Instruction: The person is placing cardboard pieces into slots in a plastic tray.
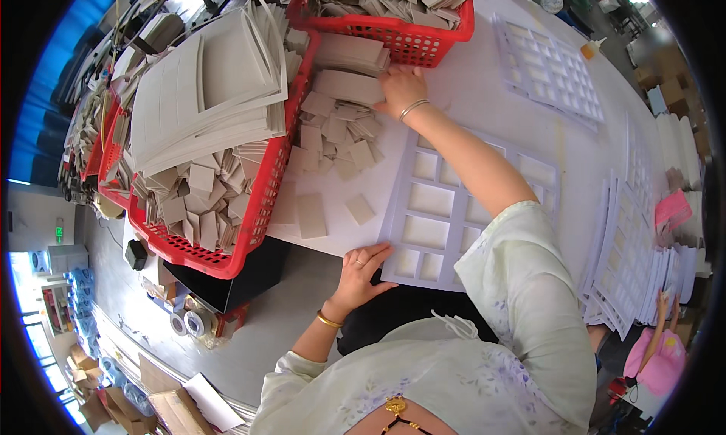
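A white frame sheet (459,208) with rows of rectangular openings lies on the table in front of me. My left hand (361,276) is at its lower left edge, fingers stretched out and touching the border, thumb apart. Across the sheet reaches my right arm. My right hand (403,89) is closed around the right end of a stack of grey cardboard strips (348,86); some fingertips are hidden. Small grey cardboard pieces (336,132) lie heaped beside that stack. Nearer me, a few loose cardboard rectangles (311,215) lie flat by the table edge.
At left stands a red basket (261,200) of cardboard pieces, with large grey cardboard sheets (170,94) on top. Another red basket (401,38) is at the back. More white frame sheets (548,68) lie far right, and stacked ones (624,238) at right. Someone in pink (659,355) sits beyond.
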{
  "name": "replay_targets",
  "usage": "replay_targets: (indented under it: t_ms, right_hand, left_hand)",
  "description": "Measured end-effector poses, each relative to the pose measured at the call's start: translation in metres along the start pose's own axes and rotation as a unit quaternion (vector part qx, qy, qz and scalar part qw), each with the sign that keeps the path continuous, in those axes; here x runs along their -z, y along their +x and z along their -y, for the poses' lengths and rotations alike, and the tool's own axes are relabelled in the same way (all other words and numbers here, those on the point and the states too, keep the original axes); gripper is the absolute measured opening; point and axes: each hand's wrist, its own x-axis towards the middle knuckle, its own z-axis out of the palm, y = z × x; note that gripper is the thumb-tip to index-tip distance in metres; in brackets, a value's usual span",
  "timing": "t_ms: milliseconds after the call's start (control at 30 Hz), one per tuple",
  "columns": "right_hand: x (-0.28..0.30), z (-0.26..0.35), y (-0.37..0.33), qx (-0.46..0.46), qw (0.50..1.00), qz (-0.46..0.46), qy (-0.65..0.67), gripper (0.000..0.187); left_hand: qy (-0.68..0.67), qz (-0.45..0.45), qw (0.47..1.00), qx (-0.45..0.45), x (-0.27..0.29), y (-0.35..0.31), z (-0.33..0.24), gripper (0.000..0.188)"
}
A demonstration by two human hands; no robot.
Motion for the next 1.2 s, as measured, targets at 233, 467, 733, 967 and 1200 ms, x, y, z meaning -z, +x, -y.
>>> replay_targets:
  t_ms: [233,467,733,967,1200]
  right_hand:
    - [0.005,-0.033,-0.030,-0.030,0.994,-0.037,0.102,0.052]
    - [-0.004,-0.188,-0.161,-0.063,0.969,-0.115,0.209,0.053]
    - [0.056,-0.293,-0.289,-0.227,0.950,0.153,0.152,0.051]
    - [0.047,-0.307,-0.308,-0.202,0.962,0.162,0.081,0.050]
    - [0.032,-0.306,-0.311,-0.181,0.967,0.143,0.111,0.052]
  left_hand:
    - [-0.006,0.007,1.000,0.001,-0.003,-0.001,0.003,0.075]
    - [0.014,0.013,1.000,-0.008,-0.002,0.004,0.003,0.076]
    - [0.035,0.007,0.999,-0.001,-0.005,0.003,0.004,0.077]
    - [0.045,0.020,0.999,-0.001,-0.007,0.002,0.002,0.078]
    - [0.045,0.023,0.999,-0.008,-0.009,0.005,0.003,0.077]
